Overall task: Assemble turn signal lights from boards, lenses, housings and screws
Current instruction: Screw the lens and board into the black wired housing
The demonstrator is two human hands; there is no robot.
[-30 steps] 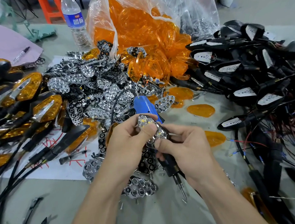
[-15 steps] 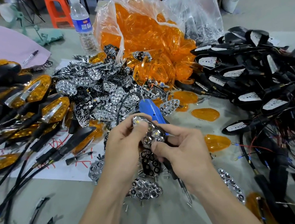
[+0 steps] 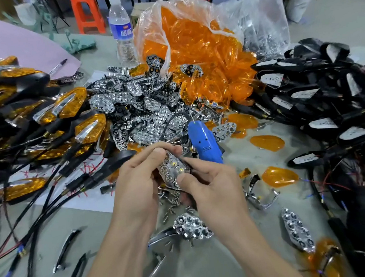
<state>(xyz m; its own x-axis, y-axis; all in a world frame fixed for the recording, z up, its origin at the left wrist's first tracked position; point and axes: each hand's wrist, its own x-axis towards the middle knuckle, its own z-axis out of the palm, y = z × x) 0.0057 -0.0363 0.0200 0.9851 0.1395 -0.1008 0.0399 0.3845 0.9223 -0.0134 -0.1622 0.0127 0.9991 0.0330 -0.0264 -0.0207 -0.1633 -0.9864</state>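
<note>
L hand (image 3: 137, 186) & R hand (image 3: 212, 191) both pinch the chrome reflector (image 3: 173, 170), fingers (image 3: 153, 148) curled on its edges, centre frame, just above the screws (image 3: 171, 203) on the counter (image 3: 265, 159). Blue driver (image 3: 204, 143) lies just behind.

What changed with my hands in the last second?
The left hand and right hand carried the chrome reflector slightly left, clear of the blue tool. The dark tool below the right hand no longer shows. Both still pinch the reflector; the chrome pile lies unchanged.
</note>
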